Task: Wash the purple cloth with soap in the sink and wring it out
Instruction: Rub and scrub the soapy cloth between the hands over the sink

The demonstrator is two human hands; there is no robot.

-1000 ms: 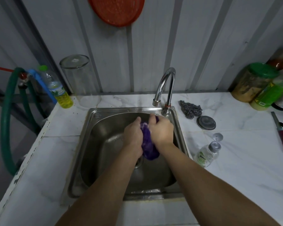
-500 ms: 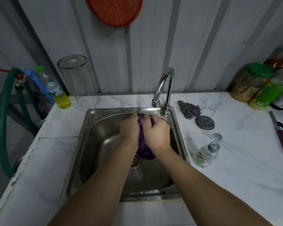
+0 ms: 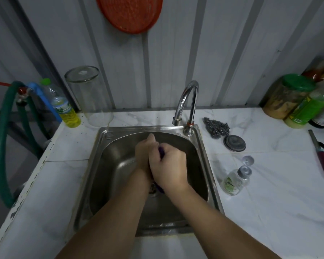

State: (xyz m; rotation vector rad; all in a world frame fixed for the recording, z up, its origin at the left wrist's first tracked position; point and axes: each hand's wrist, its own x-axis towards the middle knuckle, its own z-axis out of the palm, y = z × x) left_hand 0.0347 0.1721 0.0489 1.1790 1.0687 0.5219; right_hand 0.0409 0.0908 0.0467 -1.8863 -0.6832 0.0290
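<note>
Both my hands are pressed together over the steel sink point(image 3: 101, 165), with the purple cloth point(image 3: 161, 150) squeezed between them. Only a sliver of the cloth shows at the knuckles and a bit more below the wrists near the drain. My left hand point(image 3: 144, 154) grips it from the left. My right hand point(image 3: 168, 165) is curled over it from the right and covers most of it. The chrome tap point(image 3: 187, 101) arches over the sink's back rim; no water is seen running. A small clear soap bottle point(image 3: 234, 182) stands on the counter to the right of the sink.
A steel scourer point(image 3: 216, 127) and a round metal lid point(image 3: 234, 143) lie right of the tap. Jars and bottles point(image 3: 295, 98) crowd the back right corner. A glass jar point(image 3: 88, 94), a yellow-liquid bottle point(image 3: 65, 109) and a green hose point(image 3: 0, 143) are at the left.
My hands have closed tighter around the cloth, the right one rolling over the top. Far less of the purple cloth shows than a second ago.
</note>
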